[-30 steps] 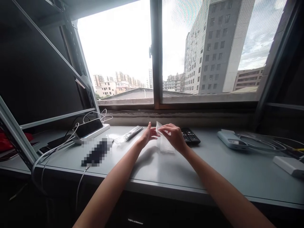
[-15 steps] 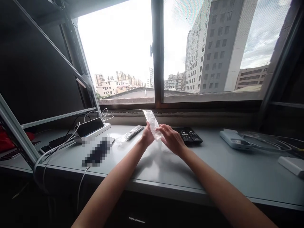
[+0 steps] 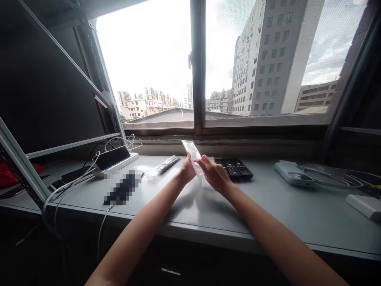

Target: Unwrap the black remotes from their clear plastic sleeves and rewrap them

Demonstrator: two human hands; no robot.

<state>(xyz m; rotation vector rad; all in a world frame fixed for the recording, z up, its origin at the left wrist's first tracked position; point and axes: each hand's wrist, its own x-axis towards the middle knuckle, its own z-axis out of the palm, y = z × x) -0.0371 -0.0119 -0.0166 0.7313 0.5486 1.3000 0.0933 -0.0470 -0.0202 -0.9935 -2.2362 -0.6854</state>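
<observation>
A clear plastic bag [image 3: 191, 149] is held up above the table, its top end leaning away to the left. My left hand [image 3: 187, 171] is closed around its left side. From the right, my right hand [image 3: 215, 171] grips the lower part with curled fingers; the fingertips are partly hidden. Whether anything is inside the bag, I cannot tell. Just behind my right hand, black remote controls [image 3: 237, 168] lie side by side. Left of my hands is a long remote-like item in a clear plastic sleeve [image 3: 163, 167]. Beneath my hands lies more clear plastic [image 3: 207, 184], partly covered.
On the left, a phone [image 3: 113, 157] leans on a white power strip [image 3: 131, 159] with cables, near a blurred-out dark object [image 3: 123, 188]. A light-blue device [image 3: 293, 173], cables and a white box [image 3: 364, 206] lie right. A metal shelf frame [image 3: 22, 167] stands left.
The bag has shifted slightly right and down in my hands. My right fingers have curled in more tightly on it. The things on the table stay in place.
</observation>
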